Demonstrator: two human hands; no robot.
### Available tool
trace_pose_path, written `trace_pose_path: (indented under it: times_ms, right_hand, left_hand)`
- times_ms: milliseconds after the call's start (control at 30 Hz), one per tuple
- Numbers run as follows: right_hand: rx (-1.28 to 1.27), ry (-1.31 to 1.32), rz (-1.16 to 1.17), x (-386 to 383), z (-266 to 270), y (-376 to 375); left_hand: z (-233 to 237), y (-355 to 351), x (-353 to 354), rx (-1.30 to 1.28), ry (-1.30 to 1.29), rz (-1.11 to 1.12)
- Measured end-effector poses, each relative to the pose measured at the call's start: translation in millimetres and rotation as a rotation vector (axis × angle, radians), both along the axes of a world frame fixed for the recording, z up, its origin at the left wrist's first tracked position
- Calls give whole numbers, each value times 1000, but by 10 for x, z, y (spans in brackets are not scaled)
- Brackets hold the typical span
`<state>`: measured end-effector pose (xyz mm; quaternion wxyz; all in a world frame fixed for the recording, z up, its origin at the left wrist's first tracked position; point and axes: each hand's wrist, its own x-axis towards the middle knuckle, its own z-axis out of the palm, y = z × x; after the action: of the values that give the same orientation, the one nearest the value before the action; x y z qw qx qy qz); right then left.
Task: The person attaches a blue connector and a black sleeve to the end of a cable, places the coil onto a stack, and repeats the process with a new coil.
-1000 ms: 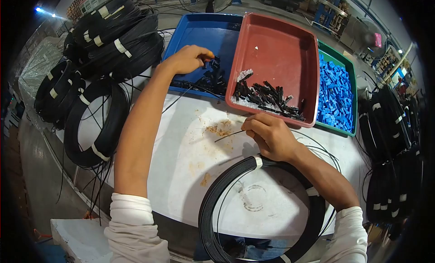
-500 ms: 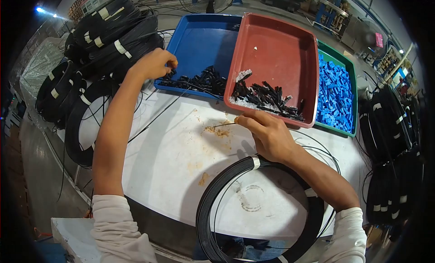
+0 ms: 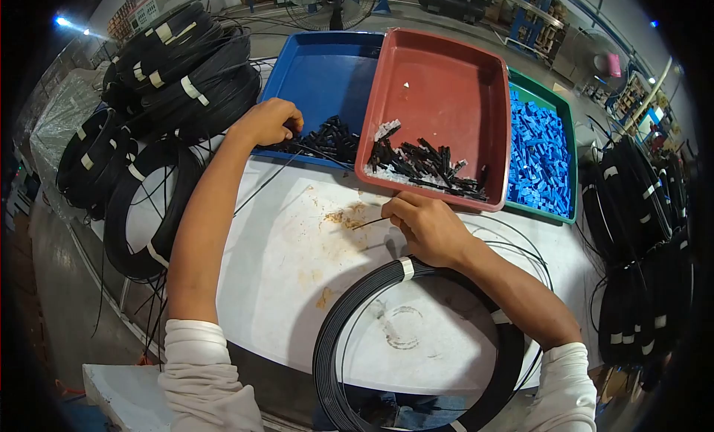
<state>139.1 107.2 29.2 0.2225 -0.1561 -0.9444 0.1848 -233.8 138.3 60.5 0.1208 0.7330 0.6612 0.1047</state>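
My left hand (image 3: 269,122) is at the near left side of the blue tray (image 3: 327,49), its fingers curled together by the small black plastic pieces (image 3: 332,138). Whatever is between those fingertips is hidden. Over the white table (image 3: 282,238), my right hand (image 3: 430,227) pinches a thin black cable (image 3: 367,224) close to its end, the short tip pointing left. A coil of the same black cable (image 3: 338,324), bound with white tape, lies below my right hand and overhangs the table's near edge.
The red tray (image 3: 446,67) holds black pieces with whitish bits. To its right, a green tray (image 3: 571,157) is filled with blue pieces (image 3: 539,153). Taped cable coils are stacked at left (image 3: 186,82) and right (image 3: 632,201). A fan (image 3: 331,4) stands behind.
My left hand has moved right and lower, nearer the black pieces. The cable tip in my right hand now slants down to the left. The whole view has shifted slightly.
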Motion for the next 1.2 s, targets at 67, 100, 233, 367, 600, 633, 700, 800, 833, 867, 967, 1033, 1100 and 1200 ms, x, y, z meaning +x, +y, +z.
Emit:
trace_pose_path:
  times_ms: [67,100,233,367,600,633,700,800,833,867,967,1033,1100,1200]
  right_hand:
    - [-47,-49,-11,20,-5,13]
    - [-60,-69,-5,27,-24,31]
    - [-125,-86,-26,38,4,4]
    - [-126,-129,-99,87,-28,23]
    - [-144,-211,-211,128,14,-5]
    - [-160,-222,-219,132,7,1]
    - [-154,-208,-227,131,0,-5]
    - [-127,-179,-244,148,-50,10]
    - [-111,-160,-251,157,-66,6]
    - [-109,-162,-252,165,-61,1]
    - [-149,-178,-244,181,-36,-10]
    - [-160,-196,-269,204,-40,-24]
    - [-129,-174,-249,215,8,-53]
    - [-56,-110,-195,203,1,-29]
  left_hand:
    - [9,-55,79,246,136,-31]
    - [38,-61,121,246,138,-37]
    - [56,-40,220,76,73,8]
    - [22,8,207,7,33,83]
    - [-1,-55,260,118,60,121]
    - [1,-61,288,137,51,155]
    - [24,-76,365,156,39,184]
    - [79,-67,473,111,94,277]
    - [87,-33,489,41,138,327]
    - [97,-14,498,-25,182,380]
    - [53,-12,504,42,110,383]
    - [43,-11,475,33,79,371]
    - [27,-1,426,32,48,358]
    - [-74,-9,305,129,-116,338]
